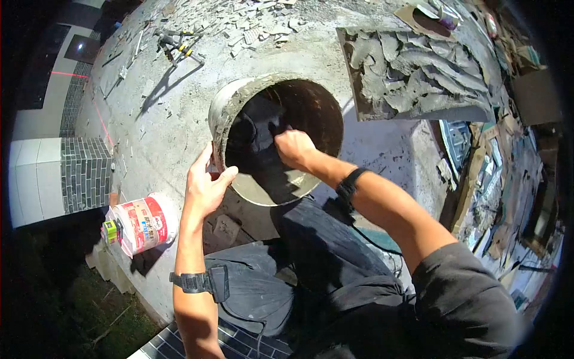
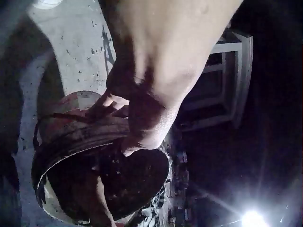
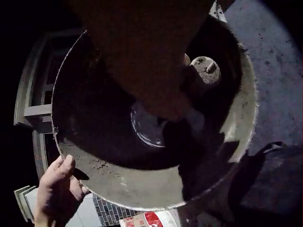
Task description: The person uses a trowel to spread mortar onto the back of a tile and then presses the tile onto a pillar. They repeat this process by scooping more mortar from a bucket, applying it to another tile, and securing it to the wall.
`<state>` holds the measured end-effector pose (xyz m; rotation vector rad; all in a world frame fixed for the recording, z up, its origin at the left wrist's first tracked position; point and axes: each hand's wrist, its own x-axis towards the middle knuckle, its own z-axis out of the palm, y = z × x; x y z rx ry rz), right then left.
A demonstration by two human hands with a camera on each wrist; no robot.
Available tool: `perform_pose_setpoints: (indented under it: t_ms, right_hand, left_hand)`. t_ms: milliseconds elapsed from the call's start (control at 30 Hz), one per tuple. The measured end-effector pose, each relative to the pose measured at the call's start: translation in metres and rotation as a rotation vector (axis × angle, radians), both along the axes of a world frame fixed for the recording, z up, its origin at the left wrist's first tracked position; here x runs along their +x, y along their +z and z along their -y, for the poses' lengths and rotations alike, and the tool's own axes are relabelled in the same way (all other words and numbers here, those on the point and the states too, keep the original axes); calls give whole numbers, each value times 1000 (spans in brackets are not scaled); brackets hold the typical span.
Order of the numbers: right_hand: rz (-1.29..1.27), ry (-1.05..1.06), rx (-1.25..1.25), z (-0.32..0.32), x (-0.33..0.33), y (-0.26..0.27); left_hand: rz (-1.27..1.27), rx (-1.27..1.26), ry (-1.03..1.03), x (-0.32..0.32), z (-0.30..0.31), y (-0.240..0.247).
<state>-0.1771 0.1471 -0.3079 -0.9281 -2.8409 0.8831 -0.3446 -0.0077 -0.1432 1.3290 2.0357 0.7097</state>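
A large bucket (image 1: 233, 107) lies tipped, its open mouth turned toward me, with dried grey mortar along the rim. My left hand (image 1: 206, 182) grips the bucket at its left rim, thumb at the edge and fingers along the outside; the same hand (image 3: 61, 189) shows at the rim in the right wrist view. Inside the mouth, my right hand (image 1: 294, 148) is curled in a fist. Beside that fist, the right wrist view shows the round, mortar-caked end of a tool handle (image 3: 207, 71). Shadow hides the tool's working end deeper in the bucket.
Right of the bucket lies a board (image 1: 350, 78) heaped with ridged grey mortar. A red and white pail (image 1: 146, 222) stands at the left. Farther off are a yellow and black tool (image 1: 176, 48) and scattered tile chips (image 1: 257, 30). Debris (image 1: 490, 179) lines the right side.
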Motion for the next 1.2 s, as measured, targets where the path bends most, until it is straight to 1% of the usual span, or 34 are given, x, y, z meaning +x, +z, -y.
perform_pose_setpoints:
  t_ms: [67,133,167,200,267,300,333,367,400,433,467,500,533,567,600,667,700,733,800,833,867,900,933,967,1000,1033,1067,1100,1200]
  right_hand:
    - [131,38,-152,11,20,-2]
    - [223,172,-208,3,34,4]
    - [217,187,-204,-3,36,13]
    - [180,159,-208,-11,39,21]
    - [68,23,-196,-17,38,25]
    - [-20,-44,-146,-18,36,23]
    - [-24,-49,-147,-22,33,16]
    - [-47,-80,-107,-27,28,5]
    - [-70,-106,-68,-28,23,-7]
    - [-43,-115,-90,-23,22,-26]
    - [-42,-119,-93,-14,30,-29]
    - [11,-64,-131,-3,39,-31]
    - [64,-3,-157,-1,46,-27]
    - [131,54,-245,1,52,-23]
    - [133,54,-245,3,54,-20]
    - [105,62,-236,0,49,3]
    - [39,-21,-219,2,42,7]
    - [-44,-59,-166,5,39,10]
    - [-97,-77,-60,9,24,11]
    - [-48,-70,-20,14,19,9]
    - [-51,-12,-22,20,18,2]
    - [-35,-7,28,29,20,-5]
    - [-17,2,77,32,23,-1]
    - [139,81,-111,25,28,3]
    - [167,117,-206,16,35,5]
    - [140,107,-246,11,44,7]
    - [109,102,-277,3,50,14]
    - [81,14,-392,-1,56,19]
    - [-105,-109,-261,-9,66,2]
  left_hand:
    - [13,3,-9,4,0,5]
    - [21,8,-36,6,-4,5]
    - [23,12,-23,7,-3,2]
    - [24,13,-9,6,-1,-1]
    - [-4,27,-3,7,0,-3]
    - [-19,39,-10,8,1,-5]
    - [-34,54,-21,9,1,-5]
    - [-1,-9,24,14,1,-2]
    - [-42,-72,46,13,3,-6]
    - [-26,-62,43,16,1,-2]
    - [-4,-57,38,20,0,1]
    - [-2,-60,34,18,1,-2]
    - [-37,7,8,17,0,-6]
    - [-72,67,-20,16,0,-9]
    - [-70,66,-20,14,2,-12]
    - [-68,41,-6,14,0,-9]
    - [-81,-14,3,16,1,-7]
    - [-78,-25,4,21,2,-2]
    - [-43,-65,12,30,-2,5]
    - [-56,-82,18,33,-2,8]
    - [-77,-117,39,36,-4,12]
    - [-63,-90,41,33,-4,8]
    - [-46,-64,47,33,-4,7]
    - [-46,-60,48,34,-5,7]
    - [-43,-54,46,36,-3,7]
    - [-40,-47,41,38,-4,8]
    - [-195,45,-10,40,-6,3]
    - [-172,45,-6,40,-4,1]
    - [-156,0,-3,57,-6,9]
